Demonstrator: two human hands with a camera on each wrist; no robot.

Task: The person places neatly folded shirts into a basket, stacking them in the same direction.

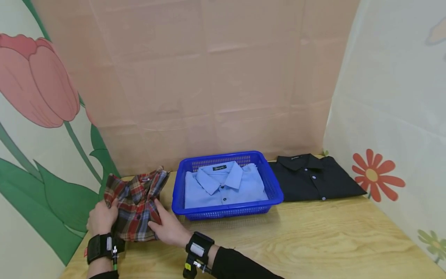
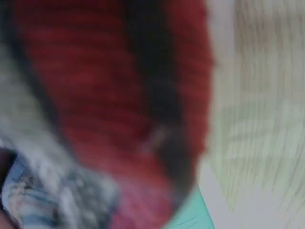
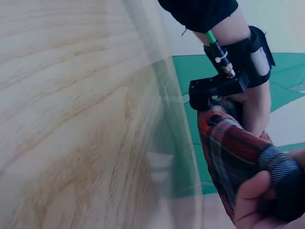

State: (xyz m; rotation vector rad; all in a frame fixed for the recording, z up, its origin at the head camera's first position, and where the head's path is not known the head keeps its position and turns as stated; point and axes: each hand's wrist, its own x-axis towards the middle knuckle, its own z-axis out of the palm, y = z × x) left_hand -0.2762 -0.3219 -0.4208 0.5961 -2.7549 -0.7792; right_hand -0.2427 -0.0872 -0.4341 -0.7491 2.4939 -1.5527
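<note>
At left, the plaid shirt (image 1: 137, 209) is gripped by left hand (image 1: 102, 217) and right hand (image 1: 171, 228); folds should be kept together.

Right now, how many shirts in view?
3: a red-and-grey plaid shirt in the left hand and right hand; a light-blue collared shirt inside the blue slotted plastic basket; a black collared shirt right of it. Others could be hidden underneath.
</note>
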